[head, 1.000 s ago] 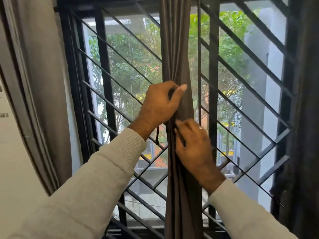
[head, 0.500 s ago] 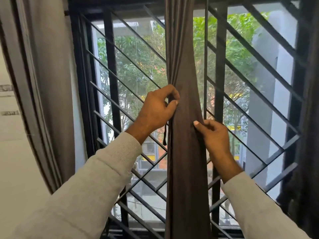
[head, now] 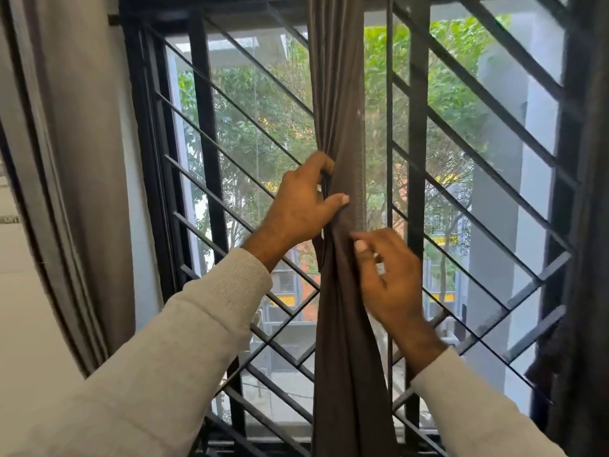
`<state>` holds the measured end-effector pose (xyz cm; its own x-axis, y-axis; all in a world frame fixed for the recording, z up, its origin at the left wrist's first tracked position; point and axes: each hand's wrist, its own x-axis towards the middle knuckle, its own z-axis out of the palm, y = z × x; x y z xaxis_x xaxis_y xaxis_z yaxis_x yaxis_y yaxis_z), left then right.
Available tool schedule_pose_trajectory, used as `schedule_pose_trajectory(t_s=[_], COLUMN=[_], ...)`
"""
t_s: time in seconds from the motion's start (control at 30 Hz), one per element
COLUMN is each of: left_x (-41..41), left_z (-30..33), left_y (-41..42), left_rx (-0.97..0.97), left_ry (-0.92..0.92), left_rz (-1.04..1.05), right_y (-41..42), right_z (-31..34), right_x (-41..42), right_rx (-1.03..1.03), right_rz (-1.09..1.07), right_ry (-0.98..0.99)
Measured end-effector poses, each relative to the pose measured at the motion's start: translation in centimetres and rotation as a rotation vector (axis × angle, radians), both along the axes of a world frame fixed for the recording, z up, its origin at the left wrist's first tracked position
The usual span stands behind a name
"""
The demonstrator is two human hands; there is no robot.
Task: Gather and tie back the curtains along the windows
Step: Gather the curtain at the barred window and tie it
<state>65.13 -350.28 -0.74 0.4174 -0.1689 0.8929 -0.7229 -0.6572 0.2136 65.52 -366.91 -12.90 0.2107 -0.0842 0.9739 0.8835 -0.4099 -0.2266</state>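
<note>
A dark brown curtain (head: 339,94) hangs gathered into a narrow bunch down the middle of the window. My left hand (head: 300,206) grips the bunch from its left side, thumb across the front, with a thin dark tie strap (head: 325,189) under the fingers. My right hand (head: 385,275) is just below and to the right, its fingertips pinching the curtain fabric. A short strap end hangs below my left hand.
Behind the curtain is a black window grille (head: 461,179) with diagonal bars. A grey curtain (head: 75,159) hangs at the left edge, and a dark curtain (head: 590,258) at the right edge. Trees and buildings show outside.
My right hand has moved in from the curtain's right edge to pinch the fabric under my left hand. The bunch is drawn narrower at the grip.
</note>
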Motion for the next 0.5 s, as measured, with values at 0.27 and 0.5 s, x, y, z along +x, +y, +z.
schedule_pose_trajectory(t_s=[0.27, 0.5], left_x=[-0.4, 0.2], left_z=[0.0, -0.9], left_y=[0.8, 1.4], left_rx=[-0.215, -0.054], left_ry=[0.232, -0.079], left_rz=[-0.398, 0.066], right_y=[-0.4, -0.6], right_z=[2.3, 1.1], right_x=[3.4, 2.1], right_rx=[0.257, 0.365], right_rz=[0.517, 0.037], right_ry=[0.840, 0.400])
